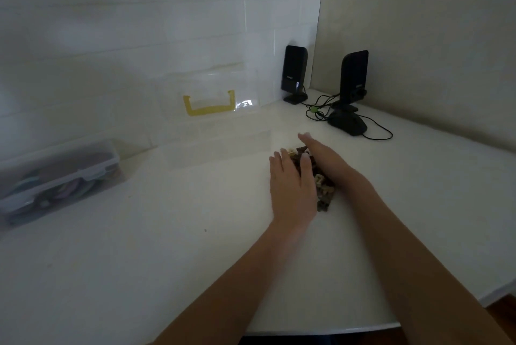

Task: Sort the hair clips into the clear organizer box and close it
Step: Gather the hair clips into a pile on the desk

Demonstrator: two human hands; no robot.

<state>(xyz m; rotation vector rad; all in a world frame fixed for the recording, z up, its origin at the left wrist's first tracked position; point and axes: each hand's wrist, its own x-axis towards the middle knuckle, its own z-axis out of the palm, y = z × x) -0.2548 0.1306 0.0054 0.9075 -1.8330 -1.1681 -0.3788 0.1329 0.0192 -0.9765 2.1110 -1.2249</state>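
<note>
Bench (139, 247), white and wide, fills the lower frame as I gather the hair clips, the first step of the sort. Clear organizer box (217, 146) stands open at centre frame, its lid (212, 87) with the yellow handle (208, 106) leaning back toward the tiled wall; it looks empty, though the plastic is too clear to be sure. My forearms run in from the lower right. My left hand (290, 188) lies flat, fingers straight, against the left side of the pile; my right hand (321, 154), fingers also straight, edges the far side, so both are spread and pressing, gripping nothing. Hair clips (324, 185), a dark brown and cream heap, sit between them, just right of the box. Next, I judge, comes scooping the heap and carrying it left over the box's rim.
</note>
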